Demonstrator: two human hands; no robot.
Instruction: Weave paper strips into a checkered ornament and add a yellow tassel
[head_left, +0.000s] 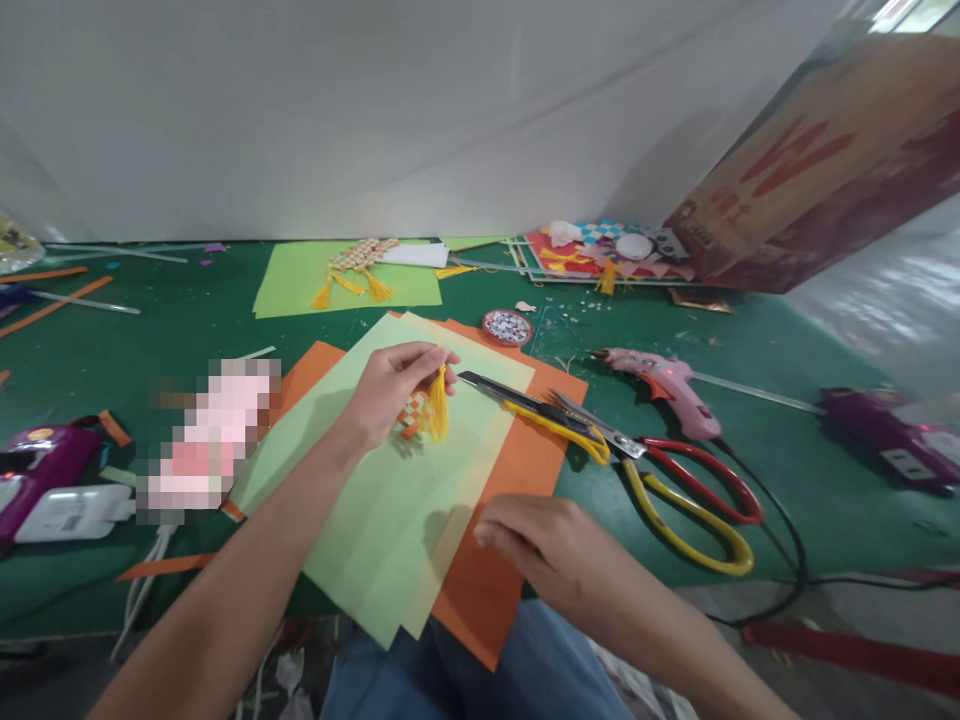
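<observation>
My left hand [394, 390] is closed in a pinch on a small woven orange-and-white paper piece with a yellow tassel [437, 405], held just above a light green sheet [375, 500]. Under the green sheets lies orange paper [517, 480]. My right hand [536, 545] rests on the orange paper near the table's front edge, fingers curled and pointing left, with nothing visible in them.
A yellow utility knife [547, 415], red-and-yellow scissors [675, 490] and a pink glue gun [667, 385] lie to the right. A round patterned tin [507, 326], another green sheet with a tasselled weave [352, 270], a cardboard box [825, 170] and purple devices [45, 465] stand around.
</observation>
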